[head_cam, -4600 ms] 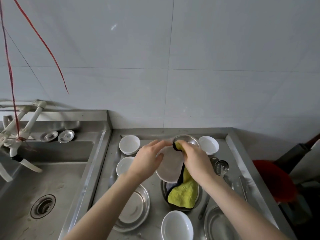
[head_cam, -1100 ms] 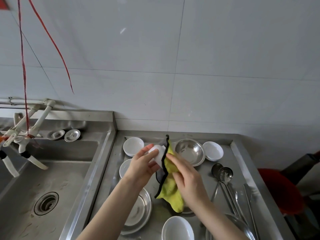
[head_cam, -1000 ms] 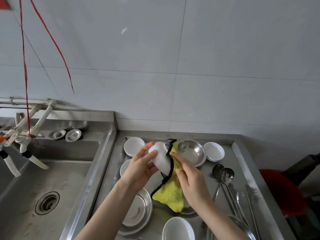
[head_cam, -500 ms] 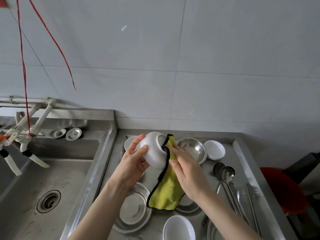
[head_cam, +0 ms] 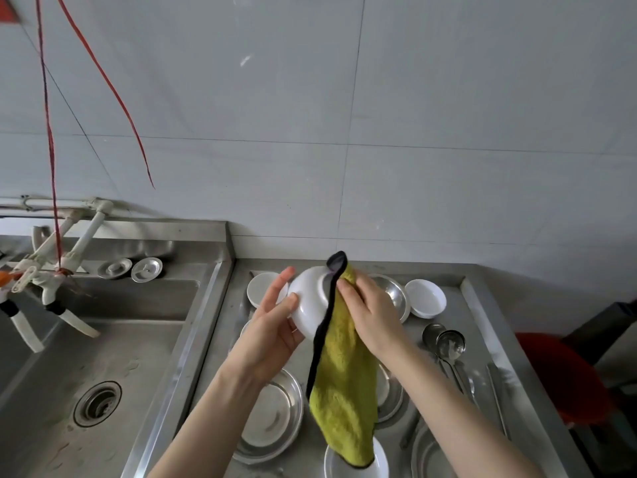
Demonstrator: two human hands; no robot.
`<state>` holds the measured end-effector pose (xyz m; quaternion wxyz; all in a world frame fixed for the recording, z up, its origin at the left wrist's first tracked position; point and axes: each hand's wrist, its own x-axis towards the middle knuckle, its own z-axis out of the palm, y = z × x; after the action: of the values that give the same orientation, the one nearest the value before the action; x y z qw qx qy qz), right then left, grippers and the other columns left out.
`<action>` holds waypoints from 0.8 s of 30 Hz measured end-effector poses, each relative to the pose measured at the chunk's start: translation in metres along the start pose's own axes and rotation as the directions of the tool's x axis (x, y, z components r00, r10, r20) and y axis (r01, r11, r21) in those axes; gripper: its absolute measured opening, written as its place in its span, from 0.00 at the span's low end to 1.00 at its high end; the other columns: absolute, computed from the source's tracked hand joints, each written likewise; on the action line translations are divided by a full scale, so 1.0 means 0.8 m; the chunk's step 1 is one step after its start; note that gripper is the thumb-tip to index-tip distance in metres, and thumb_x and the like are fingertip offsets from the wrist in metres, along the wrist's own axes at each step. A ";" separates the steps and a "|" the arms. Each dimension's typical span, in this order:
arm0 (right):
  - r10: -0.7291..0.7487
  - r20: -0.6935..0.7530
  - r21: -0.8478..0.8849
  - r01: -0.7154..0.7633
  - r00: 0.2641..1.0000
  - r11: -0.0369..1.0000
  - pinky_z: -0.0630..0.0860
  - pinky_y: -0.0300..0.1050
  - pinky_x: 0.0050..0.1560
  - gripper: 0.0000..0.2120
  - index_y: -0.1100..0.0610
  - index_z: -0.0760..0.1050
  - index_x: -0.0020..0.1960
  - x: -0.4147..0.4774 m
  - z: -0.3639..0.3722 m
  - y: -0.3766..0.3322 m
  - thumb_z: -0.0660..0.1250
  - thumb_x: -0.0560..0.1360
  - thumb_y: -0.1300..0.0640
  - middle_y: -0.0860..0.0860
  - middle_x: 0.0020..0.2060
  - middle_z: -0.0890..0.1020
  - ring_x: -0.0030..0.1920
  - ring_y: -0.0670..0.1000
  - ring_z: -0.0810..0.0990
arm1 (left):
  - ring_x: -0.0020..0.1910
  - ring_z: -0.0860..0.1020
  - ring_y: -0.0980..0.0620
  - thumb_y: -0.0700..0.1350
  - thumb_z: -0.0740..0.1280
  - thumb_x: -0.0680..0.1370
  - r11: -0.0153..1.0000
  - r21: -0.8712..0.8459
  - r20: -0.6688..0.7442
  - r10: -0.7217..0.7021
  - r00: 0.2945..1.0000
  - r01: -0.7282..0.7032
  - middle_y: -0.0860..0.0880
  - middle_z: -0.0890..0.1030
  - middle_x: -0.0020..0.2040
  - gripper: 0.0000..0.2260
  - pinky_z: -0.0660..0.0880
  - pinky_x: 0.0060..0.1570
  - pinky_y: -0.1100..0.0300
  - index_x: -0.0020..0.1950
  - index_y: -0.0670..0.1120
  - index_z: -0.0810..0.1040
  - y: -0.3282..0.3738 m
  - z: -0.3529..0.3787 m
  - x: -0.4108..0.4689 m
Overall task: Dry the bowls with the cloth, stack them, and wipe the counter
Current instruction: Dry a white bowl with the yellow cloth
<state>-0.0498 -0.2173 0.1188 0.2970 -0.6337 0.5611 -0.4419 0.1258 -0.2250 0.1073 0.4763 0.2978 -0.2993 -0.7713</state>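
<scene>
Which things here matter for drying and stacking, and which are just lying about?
Job: white bowl in the left hand, yellow cloth in the right hand, far-left bowl, far-right bowl, near bowl, counter.
Lying about: ladles, sink, drain lids, taps.

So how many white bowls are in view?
4 white bowls: one gripped in the left hand, one behind it, one at the back right, one at the front under the cloth. Others may be hidden.
</scene>
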 end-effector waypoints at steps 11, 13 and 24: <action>-0.234 -0.082 -0.159 0.219 0.969 0.963 0.57 0.40 0.73 0.21 0.55 0.66 0.73 -0.035 0.024 0.000 0.56 0.81 0.53 0.46 0.73 0.66 0.74 0.45 0.59 | 0.51 0.82 0.49 0.45 0.67 0.74 1.000 0.008 -0.034 0.006 0.999 -0.006 0.45 0.81 0.59 0.25 0.81 0.44 0.57 0.72 0.48 0.69 0.009 -0.002 0.005; -0.315 -0.013 -0.251 0.301 0.949 0.920 0.58 0.44 0.73 0.21 0.56 0.67 0.72 -0.035 0.024 -0.006 0.55 0.81 0.53 0.46 0.73 0.65 0.75 0.45 0.58 | 0.51 0.82 0.49 0.44 0.67 0.75 1.000 -0.022 -0.035 -0.011 0.999 0.010 0.45 0.82 0.58 0.24 0.81 0.44 0.57 0.71 0.49 0.70 0.005 -0.004 0.004; -0.507 0.281 -0.438 0.579 0.815 0.688 0.61 0.49 0.73 0.23 0.55 0.63 0.74 -0.047 0.010 0.009 0.58 0.80 0.61 0.52 0.75 0.61 0.76 0.52 0.57 | 0.44 0.83 0.51 0.43 0.64 0.75 0.997 -0.077 -0.087 -0.007 0.996 0.000 0.47 0.84 0.52 0.23 0.82 0.40 0.58 0.70 0.50 0.70 0.016 -0.019 0.013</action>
<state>-0.0454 -0.1829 0.1004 0.0142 -0.8549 0.4212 -0.3024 0.1405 -0.2416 0.1052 0.4985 0.3131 -0.2480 -0.7694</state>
